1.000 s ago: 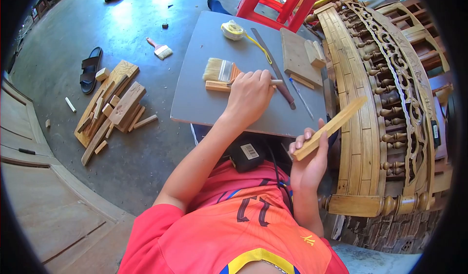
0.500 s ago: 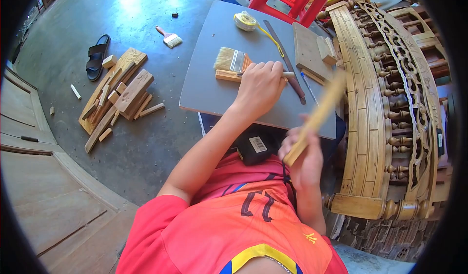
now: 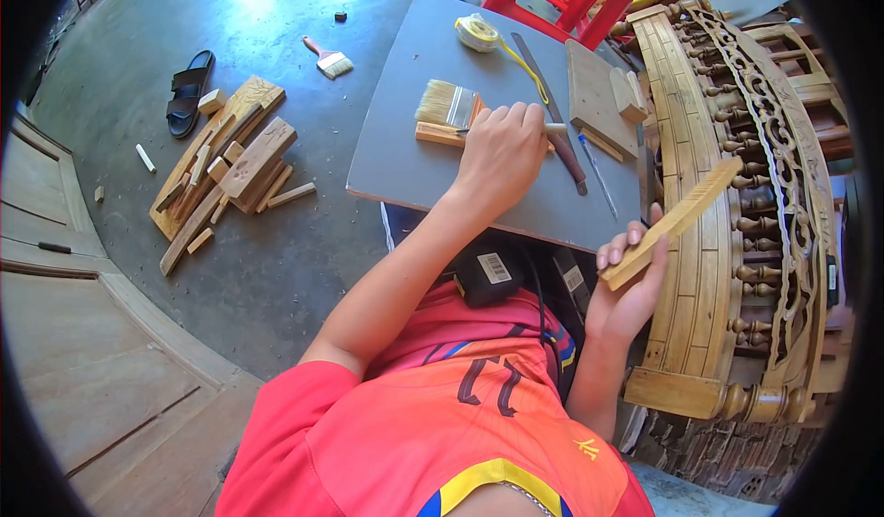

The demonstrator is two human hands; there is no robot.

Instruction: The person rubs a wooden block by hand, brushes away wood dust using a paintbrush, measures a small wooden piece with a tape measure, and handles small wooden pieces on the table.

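Note:
My left hand lies over a small grey table, fingers closed on a thin pencil-like tool whose pale end sticks out on the right. Under and beside that hand are a wide paintbrush with pale bristles and a narrow wooden block; the brush's handle is mostly hidden. Off the table's near right corner, my right hand grips the lower end of a light wooden strip. The strip tilts up to the right, with a row of fine marks along it.
On the table are a tape measure, a long dark blade, a blue pen and a board. Carved wooden furniture stands close on the right, a red stool behind. Wood offcuts and another paintbrush lie on the floor.
My right hand has moved right with the wooden strip, which was blurred and steeper and now leans further over. My left hand keeps its place over the paintbrush. The whole view has shifted slightly.

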